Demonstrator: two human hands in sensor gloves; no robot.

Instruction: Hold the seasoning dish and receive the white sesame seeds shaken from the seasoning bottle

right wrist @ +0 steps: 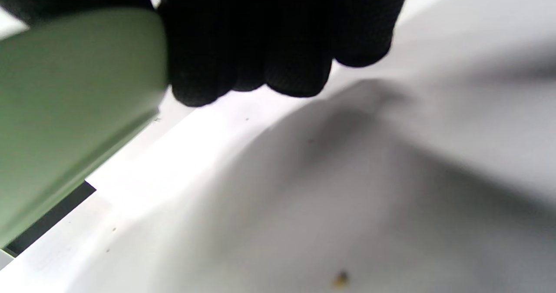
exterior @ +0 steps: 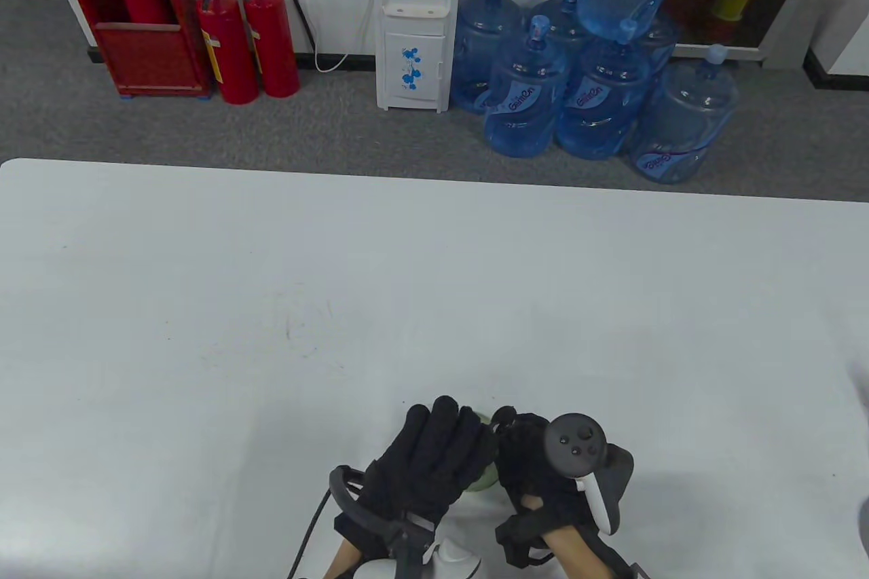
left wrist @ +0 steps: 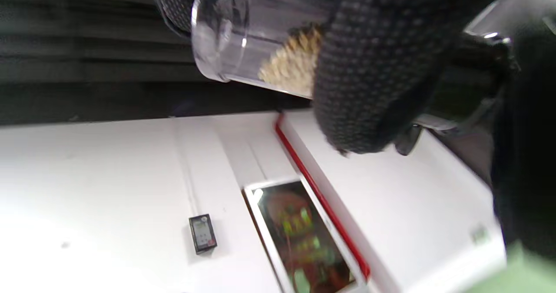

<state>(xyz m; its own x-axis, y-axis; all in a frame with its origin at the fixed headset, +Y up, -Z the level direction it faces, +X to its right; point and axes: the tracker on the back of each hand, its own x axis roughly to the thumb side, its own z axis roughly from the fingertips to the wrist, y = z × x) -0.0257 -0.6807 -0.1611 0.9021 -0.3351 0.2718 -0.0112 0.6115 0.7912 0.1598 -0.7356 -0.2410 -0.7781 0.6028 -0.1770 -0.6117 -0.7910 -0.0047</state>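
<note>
Pale green, smooth-walled: the small round seasoning dish (exterior: 483, 474) sits between my two gloved hands at the near edge of the white table (exterior: 271, 307), only slivers of it showing in the table view. In the right wrist view the green dish (right wrist: 74, 106) fills the left side, with the black-gloved fingers (right wrist: 269, 45) curled together against its edge; right hand (exterior: 536, 477) holds the dish. I cannot tell whether the dish rests on the table or is lifted.

Left hand (exterior: 434, 463): the fingers (left wrist: 373, 67) wrap round a clear cylindrical seasoning bottle (left wrist: 243, 36), lying roughly sideways in the left wrist view. Pale sesame seeds (left wrist: 291, 62) are heaped inside, partly hidden by a finger. Bottle mouth not visible.

Counts: one dish, one bottle, two hands. One yellowish speck (right wrist: 342, 278) lies on the table surface in the right wrist view; too blurred to identify.

Beyond the table, on the grey carpet: three red fire extinguishers (exterior: 248, 39), one inside a red cabinet (exterior: 129, 9); one white water dispenser (exterior: 415, 19); a cluster of blue water jugs (exterior: 590, 63), at least seven.
</note>
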